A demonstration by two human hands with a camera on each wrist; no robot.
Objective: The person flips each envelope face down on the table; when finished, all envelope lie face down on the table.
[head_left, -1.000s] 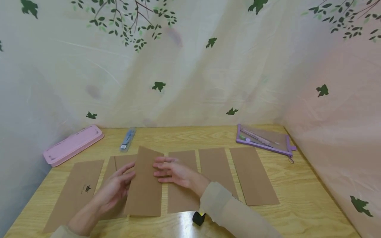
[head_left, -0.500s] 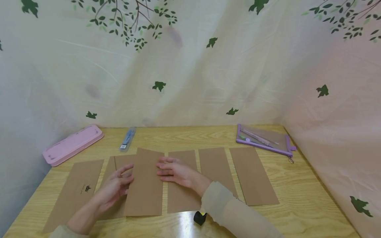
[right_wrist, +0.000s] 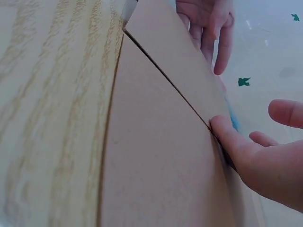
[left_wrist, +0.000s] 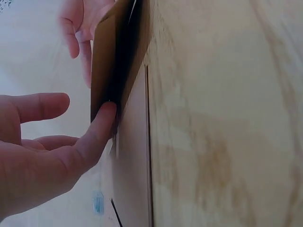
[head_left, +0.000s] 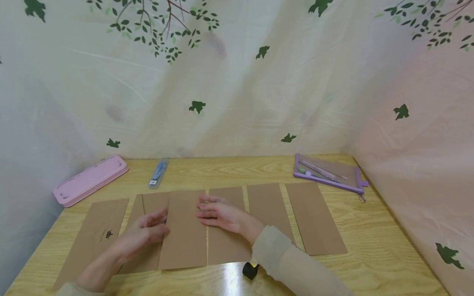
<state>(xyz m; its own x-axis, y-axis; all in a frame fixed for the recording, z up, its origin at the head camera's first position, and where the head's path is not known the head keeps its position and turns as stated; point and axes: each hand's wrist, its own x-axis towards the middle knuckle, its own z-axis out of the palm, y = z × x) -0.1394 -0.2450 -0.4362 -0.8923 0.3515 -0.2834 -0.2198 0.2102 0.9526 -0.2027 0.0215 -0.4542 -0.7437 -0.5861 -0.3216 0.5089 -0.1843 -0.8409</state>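
A row of brown kraft-paper rectangles lies across the table; whether they are cards or envelopes I cannot tell. The third from the left (head_left: 184,246) lies between my hands and nearly flat in the head view. My left hand (head_left: 138,236) touches its left edge, fingers apart and loosely bent. Along its right edge rests my right hand (head_left: 224,216), fingers extended. In the left wrist view, the brown paper (left_wrist: 102,61) is tilted with a dark gap beneath, and my left thumb touches it. In the right wrist view, my right thumb (right_wrist: 225,132) meets the edge of the tilted sheet (right_wrist: 175,61).
The leftmost rectangle (head_left: 98,234) bears a small black crown print. Behind the row lie a pink case (head_left: 90,181), a small blue clear-fronted pack (head_left: 159,173) and a purple-edged zip pouch (head_left: 329,172) with pens. A small black object (head_left: 250,271) sits near the right sleeve.
The third rectangle's raised far end has come down nearly flat, and the piece has shifted slightly right. My left hand has moved slightly down; the right slightly right.
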